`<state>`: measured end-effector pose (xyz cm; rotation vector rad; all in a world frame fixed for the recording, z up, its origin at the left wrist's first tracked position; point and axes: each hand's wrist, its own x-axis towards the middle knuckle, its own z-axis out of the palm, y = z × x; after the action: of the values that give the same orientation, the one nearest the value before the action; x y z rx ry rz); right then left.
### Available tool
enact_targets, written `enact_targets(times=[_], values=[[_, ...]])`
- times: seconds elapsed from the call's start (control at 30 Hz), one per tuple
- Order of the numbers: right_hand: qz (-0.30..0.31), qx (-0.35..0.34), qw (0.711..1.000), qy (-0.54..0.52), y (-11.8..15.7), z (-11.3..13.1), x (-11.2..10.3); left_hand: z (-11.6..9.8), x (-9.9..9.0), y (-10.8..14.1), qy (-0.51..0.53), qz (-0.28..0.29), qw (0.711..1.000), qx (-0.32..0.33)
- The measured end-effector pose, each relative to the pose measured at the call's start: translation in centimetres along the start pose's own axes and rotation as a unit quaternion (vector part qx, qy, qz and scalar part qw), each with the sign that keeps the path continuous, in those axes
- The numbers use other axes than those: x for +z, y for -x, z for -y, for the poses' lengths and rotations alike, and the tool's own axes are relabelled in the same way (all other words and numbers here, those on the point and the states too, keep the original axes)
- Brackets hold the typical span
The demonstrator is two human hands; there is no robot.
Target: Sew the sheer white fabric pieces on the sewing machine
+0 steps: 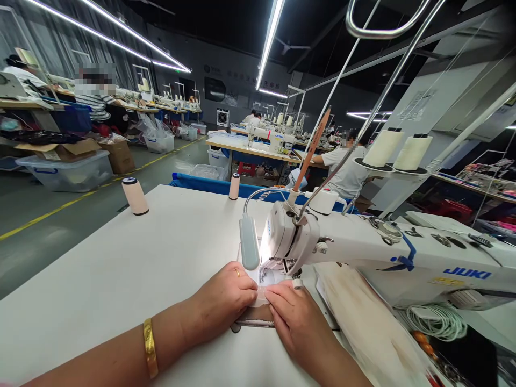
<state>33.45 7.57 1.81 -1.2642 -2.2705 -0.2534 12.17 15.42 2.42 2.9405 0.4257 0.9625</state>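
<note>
A small piece of pale, sheer fabric (pixel 261 294) lies on the sewing machine's bed, just in front of the presser foot (pixel 263 273). My left hand (pixel 228 293), with a ring on one finger, is closed and pinches the fabric's left side. On the other side, my right hand (pixel 292 312) presses its fingers together on the fabric's right edge. The white sewing machine (pixel 346 242) stands over the fabric, its needle area brightly lit. A grey-green lamp head (pixel 249 242) on a bent metal neck hangs just beyond my left hand.
Two thread cones, one nearer (pixel 135 196) and one farther (pixel 234 187), stand on the white table (pixel 169 252). An orange pencil (pixel 312 148) stands upright at the machine head. Coiled pale cord (pixel 437 321) lies at the right. Co-workers sit at other machines beyond.
</note>
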Motion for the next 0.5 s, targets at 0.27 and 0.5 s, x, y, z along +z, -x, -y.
enact_targets(times=[0.27,0.5], values=[[0.0,0.01,1.0,0.005,-0.24,-0.21,0.16,0.3,0.24,-0.13,-0.023,0.006,1.0,-0.011],[0.003,0.013,1.0,0.0,-0.5,-0.34,0.38,0.4,0.37,-0.3,-0.047,0.013,0.999,-0.023]])
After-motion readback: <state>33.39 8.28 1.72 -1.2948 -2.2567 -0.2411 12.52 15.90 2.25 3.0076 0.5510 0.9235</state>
